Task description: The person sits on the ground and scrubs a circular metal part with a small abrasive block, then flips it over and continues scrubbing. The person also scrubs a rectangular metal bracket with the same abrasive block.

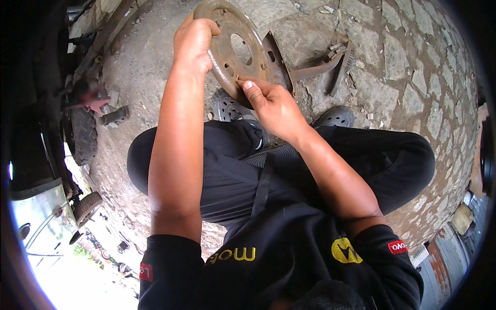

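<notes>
A rusty round metal plate (218, 36) stands tilted in front of me, with a large centre hole and smaller holes around it. My left hand (195, 44) is closed on its upper left rim, thumb bent over the face. At the plate's lower edge is my right hand (271, 103), thumb and index finger pressed together. That index fingertip touches the plate beside a small hole; anything pinched there is too small to make out. Behind the plate, a dark curved metal piece (279, 64) shows partly, and the plate hides the rest.
A rusty metal bar (318, 70) extends right from the curved piece toward a dark, bristled strip (342, 72). My grey clogs (337, 117) rest on the ground below. To the left are a black tyre (82, 132) and a red metal part (93, 98). Stone paving (395, 57) covers the right side.
</notes>
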